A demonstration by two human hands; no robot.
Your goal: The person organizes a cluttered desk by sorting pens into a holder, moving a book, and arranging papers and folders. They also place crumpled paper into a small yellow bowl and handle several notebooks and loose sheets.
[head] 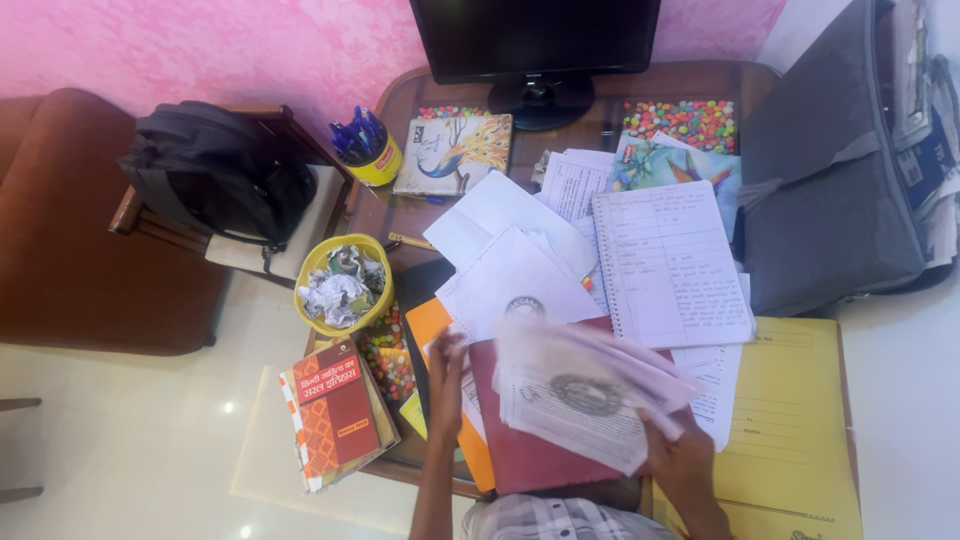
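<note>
On desk [700,85], hands [680,455] holding stamped papers [580,395]

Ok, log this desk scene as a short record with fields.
setting: cluttered wooden desk against a pink wall
left hand: flat on the maroon folder, at the papers' edge
right hand: grip on a blurred sheaf of printed papers
centre: spiral notebook lying open on loose sheets
left side: yellow bin of crumpled paper, red book, pen cup
back: monitor
right: grey bag, yellow file
</note>
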